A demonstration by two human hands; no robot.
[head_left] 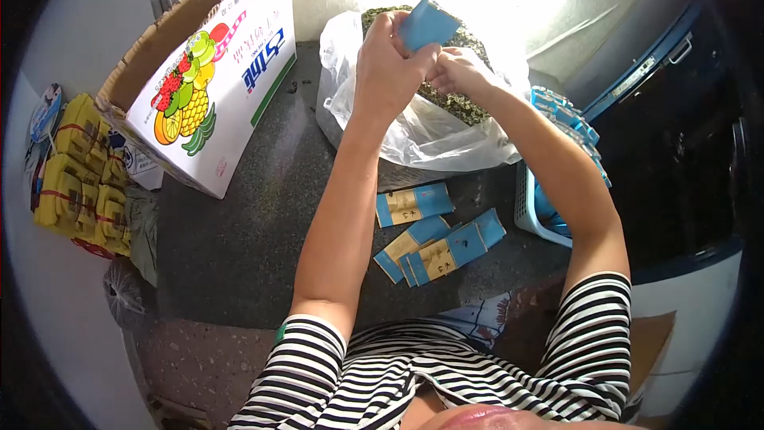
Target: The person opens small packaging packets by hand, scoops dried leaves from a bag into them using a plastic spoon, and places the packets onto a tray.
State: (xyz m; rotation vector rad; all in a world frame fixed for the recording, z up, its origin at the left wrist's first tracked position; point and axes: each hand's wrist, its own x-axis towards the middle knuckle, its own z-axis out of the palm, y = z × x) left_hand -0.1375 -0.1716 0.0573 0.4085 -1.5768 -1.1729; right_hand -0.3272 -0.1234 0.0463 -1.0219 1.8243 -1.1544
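Observation:
My left hand (390,60) is closed around a small blue packet (430,25), held tilted over a large clear plastic bag (414,143). Dried green leafy flakes (454,103) fill the bag. Close beside the left hand and just below the packet, my right hand (461,73) has its fingers drawn together. What they hold, if anything, is hidden. Several flat blue-and-tan packets (458,247) lie overlapping on the dark table (239,263), between my forearms.
To the left stands an open white carton (227,87) with printed fruit. Yellow bundles (72,183) tied with red bands are stacked farther left. A light-blue basket (529,215) of blue packets (567,123) sits at the right, partly behind my right arm.

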